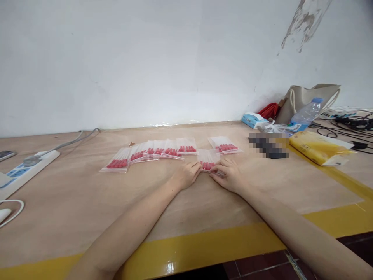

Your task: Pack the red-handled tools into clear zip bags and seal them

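Observation:
A clear zip bag [208, 156] with a row of small red pieces in it lies flat on the table between my two hands. My left hand [188, 174] has its fingers closed at the bag's near left corner. My right hand [227, 174] pinches the near right edge, thumb and fingertips together. Just behind it lies a similar bag [223, 144] of red pieces. To the left, several more such bags overlap in a row, from the one nearest my left hand [187, 145] out to the leftmost bag [118, 160].
On the left is a white power strip [32, 171] with a grey cable. At right lie a dark blurred-out object [269, 147], a yellow packet [316, 147], a plastic bottle [307, 112], a blue tissue box [253, 119] and a beige bag [309, 97]. Yellow tape [204, 247] lines the table's front edge.

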The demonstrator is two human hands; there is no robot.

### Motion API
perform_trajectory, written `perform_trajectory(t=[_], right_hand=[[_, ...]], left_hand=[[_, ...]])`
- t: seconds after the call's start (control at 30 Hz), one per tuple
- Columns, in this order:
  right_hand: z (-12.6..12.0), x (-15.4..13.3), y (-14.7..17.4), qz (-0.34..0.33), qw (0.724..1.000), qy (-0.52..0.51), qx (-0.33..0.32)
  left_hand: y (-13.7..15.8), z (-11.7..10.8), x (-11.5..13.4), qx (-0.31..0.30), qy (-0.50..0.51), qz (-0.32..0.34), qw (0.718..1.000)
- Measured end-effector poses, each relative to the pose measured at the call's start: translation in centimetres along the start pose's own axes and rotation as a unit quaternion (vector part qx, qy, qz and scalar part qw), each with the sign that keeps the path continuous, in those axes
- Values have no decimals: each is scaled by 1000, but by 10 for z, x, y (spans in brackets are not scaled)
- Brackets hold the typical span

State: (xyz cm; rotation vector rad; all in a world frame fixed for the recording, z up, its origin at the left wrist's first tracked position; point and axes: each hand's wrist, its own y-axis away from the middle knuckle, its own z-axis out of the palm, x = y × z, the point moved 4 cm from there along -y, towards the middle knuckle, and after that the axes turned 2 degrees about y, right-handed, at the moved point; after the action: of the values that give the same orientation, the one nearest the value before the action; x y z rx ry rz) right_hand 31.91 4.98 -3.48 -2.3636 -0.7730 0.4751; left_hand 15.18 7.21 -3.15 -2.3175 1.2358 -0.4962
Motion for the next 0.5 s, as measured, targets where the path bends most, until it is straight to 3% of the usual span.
perform_trajectory(t=[0.1, 0.27, 0.4, 0.5], right_hand=[[-2, -2, 0, -6, 999, 41, 7], [-4, 1, -1, 0, 998, 55, 24], [-5, 4, -1, -36, 996, 64, 41], [-7, 6, 1, -76, 992, 100, 24]], left_hand=[[1, -3, -2, 7, 26, -15, 1000], [2, -5, -3, 52, 60, 20, 997], [4, -8, -3, 114, -2, 65, 991], [5, -11, -3, 124, -77, 109, 983]])
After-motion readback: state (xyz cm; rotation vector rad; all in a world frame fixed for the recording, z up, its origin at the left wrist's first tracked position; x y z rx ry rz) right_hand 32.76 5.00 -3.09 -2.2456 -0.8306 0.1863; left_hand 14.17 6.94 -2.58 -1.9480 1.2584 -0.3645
